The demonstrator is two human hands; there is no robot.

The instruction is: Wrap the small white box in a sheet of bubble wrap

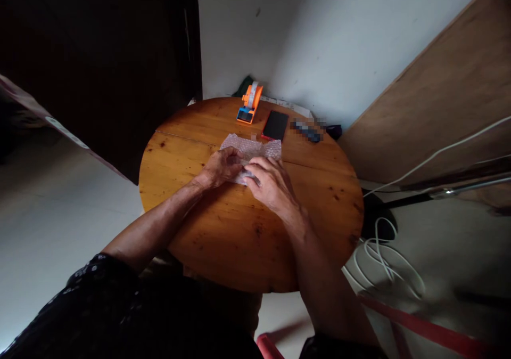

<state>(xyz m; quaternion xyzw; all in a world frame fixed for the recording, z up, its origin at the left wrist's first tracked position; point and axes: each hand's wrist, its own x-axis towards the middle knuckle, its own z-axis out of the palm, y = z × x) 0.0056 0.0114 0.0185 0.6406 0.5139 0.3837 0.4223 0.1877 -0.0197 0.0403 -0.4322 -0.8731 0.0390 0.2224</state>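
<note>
A sheet of pinkish clear bubble wrap [249, 145] lies on the round wooden table, partly bunched under both hands. My left hand [221, 166] grips its left side, fingers curled in toward the middle. My right hand [269, 180] rests over the right and front part, with fingers bent and pressed on the wrap. The fingertips of both hands nearly meet at the centre. Whether anything is wrapped inside is hidden by the fingers and the folds.
Behind the wrap stand an orange and blue tape dispenser [250, 102], a dark flat tablet with a red edge [275, 125] and a dark blurred object [306, 130]. The wooden table [247, 242] meets the wall at the back. White cable [383, 263] coils on the floor at right.
</note>
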